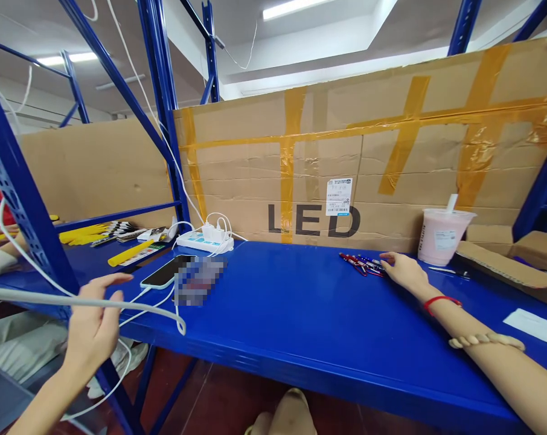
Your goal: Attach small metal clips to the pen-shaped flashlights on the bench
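The right hand (404,275) is laid at the far side of the blue shelf (273,320), its bent fingertips set against a small bunch of red and blue pens (361,264); whether any pen is gripped cannot be told. The left hand (95,320) is raised near the shelf's left front edge, thumb and forefinger parted; its front is crossed by a white cable (149,309) — no grip on it can be made out. Beyond the left hand a phone (165,273) is seen lying flat, with a white power strip (201,243) behind it; to the right of the pens a pink drink cup (444,238) is stood upright — just beside an open cardboard box (509,266); the back is closed off by a taped carton (246,175) marked "LED".
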Demonstrator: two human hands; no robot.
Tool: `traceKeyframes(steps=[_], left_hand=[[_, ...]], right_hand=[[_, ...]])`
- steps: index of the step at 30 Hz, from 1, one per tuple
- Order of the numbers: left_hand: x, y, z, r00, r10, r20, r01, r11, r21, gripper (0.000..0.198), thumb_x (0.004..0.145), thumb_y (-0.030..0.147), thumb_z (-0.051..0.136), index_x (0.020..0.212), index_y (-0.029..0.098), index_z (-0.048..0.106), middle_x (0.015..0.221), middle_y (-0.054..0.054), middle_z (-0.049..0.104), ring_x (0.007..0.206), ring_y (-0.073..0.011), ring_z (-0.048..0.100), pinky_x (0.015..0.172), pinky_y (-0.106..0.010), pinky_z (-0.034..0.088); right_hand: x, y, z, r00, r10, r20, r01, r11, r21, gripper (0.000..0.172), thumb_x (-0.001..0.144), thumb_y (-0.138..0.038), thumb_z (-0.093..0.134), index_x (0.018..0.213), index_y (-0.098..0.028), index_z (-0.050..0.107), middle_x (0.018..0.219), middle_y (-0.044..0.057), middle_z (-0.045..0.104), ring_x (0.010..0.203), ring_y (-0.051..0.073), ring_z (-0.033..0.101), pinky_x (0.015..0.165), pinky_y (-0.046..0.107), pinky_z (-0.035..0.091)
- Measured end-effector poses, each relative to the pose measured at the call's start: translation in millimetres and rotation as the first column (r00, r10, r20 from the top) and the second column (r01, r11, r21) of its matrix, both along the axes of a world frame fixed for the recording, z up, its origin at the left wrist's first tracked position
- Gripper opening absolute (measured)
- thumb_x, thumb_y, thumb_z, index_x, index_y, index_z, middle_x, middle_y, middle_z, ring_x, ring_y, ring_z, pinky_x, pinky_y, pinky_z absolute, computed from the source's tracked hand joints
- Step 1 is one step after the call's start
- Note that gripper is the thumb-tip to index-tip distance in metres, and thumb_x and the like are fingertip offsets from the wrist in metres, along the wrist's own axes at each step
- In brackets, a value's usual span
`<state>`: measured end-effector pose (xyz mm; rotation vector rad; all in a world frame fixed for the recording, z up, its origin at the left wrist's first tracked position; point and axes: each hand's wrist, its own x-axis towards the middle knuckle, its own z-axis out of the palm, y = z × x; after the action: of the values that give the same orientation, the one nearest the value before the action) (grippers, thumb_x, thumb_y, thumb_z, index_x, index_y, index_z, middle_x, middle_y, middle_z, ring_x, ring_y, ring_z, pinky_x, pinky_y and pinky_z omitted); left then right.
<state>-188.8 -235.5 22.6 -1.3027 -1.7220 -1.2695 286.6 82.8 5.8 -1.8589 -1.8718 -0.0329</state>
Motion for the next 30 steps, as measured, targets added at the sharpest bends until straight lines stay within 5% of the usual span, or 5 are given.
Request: traceKeyframes(steps=[3, 8, 13, 22, 30], left_hand=[[-11.5, 10.7, -0.6, 0.988, -0.063, 0.143, 0.108, 0.935, -0.337, 0.023, 0.088, 0.036, 0.036, 0.106, 0.030, 0.050, 0.109, 0.004, 0.059, 0.104, -0.0232, 0.054, 0.088, -0.040, 0.041], [-29.0, 31.4, -4.4, 0.986, -0.140, 0.092, 0.167, 0.855, -0.492, 0.040, 0.091, 0.041, 0.024, 0.124, 0.028, 0.043, 0.128, 0.001, 0.051, 0.121, -0.0267, 0.044, 0.095, -0.044, 0.036], [-40.6, 46.4, -5.3, 0.995, 0.008, 0.103, 0.063, 0.748, -0.661, 0.053, 0.091, 0.043, 0.008, 0.133, 0.022, 0.033, 0.130, -0.003, 0.050, 0.122, -0.0219, 0.042, 0.098, -0.040, 0.030], [-55.9, 54.1, -11.3, 0.960, -0.026, 0.279, 0.209, 0.726, -0.655, 0.061, 0.089, 0.046, -0.001, 0.139, 0.017, 0.022, 0.129, -0.005, 0.051, 0.122, -0.0197, 0.041, 0.103, -0.036, 0.021], [-54.2, 58.6, -15.3, 0.977, 0.037, 0.210, 0.099, 0.795, -0.599, 0.062, 0.088, 0.047, 0.001, 0.134, 0.021, 0.033, 0.124, -0.003, 0.056, 0.119, -0.0227, 0.046, 0.099, -0.039, 0.027]], right_hand=[[-0.2, -0.1, -1.6, 1.000, 0.007, 0.008, -0.007, 1.000, 0.006, 0.034, 0.081, -0.018, 0.047, 0.113, -0.015, 0.060, 0.102, 0.010, 0.066, 0.094, 0.024, 0.061, 0.072, 0.030, 0.045], [3.6, 3.3, -5.5, 1.000, -0.009, -0.003, 0.009, 0.999, 0.038, 0.034, 0.082, -0.017, 0.045, 0.113, -0.018, 0.059, 0.103, 0.008, 0.066, 0.094, 0.024, 0.060, 0.071, 0.031, 0.045], [2.7, 2.8, -5.6, 1.000, 0.008, 0.029, -0.009, 0.999, 0.046, 0.034, 0.082, -0.019, 0.045, 0.113, -0.019, 0.059, 0.103, 0.007, 0.066, 0.095, 0.024, 0.060, 0.071, 0.031, 0.045], [0.3, -1.6, -1.4, 0.999, 0.017, 0.048, -0.017, 1.000, 0.009, 0.033, 0.083, -0.020, 0.043, 0.111, -0.018, 0.060, 0.105, 0.008, 0.065, 0.097, 0.024, 0.059, 0.072, 0.030, 0.043], [0.4, -0.1, -1.5, 0.999, 0.003, 0.049, -0.002, 1.000, -0.011, 0.032, 0.083, -0.020, 0.044, 0.110, -0.018, 0.061, 0.106, 0.007, 0.065, 0.098, 0.023, 0.059, 0.072, 0.028, 0.043]])
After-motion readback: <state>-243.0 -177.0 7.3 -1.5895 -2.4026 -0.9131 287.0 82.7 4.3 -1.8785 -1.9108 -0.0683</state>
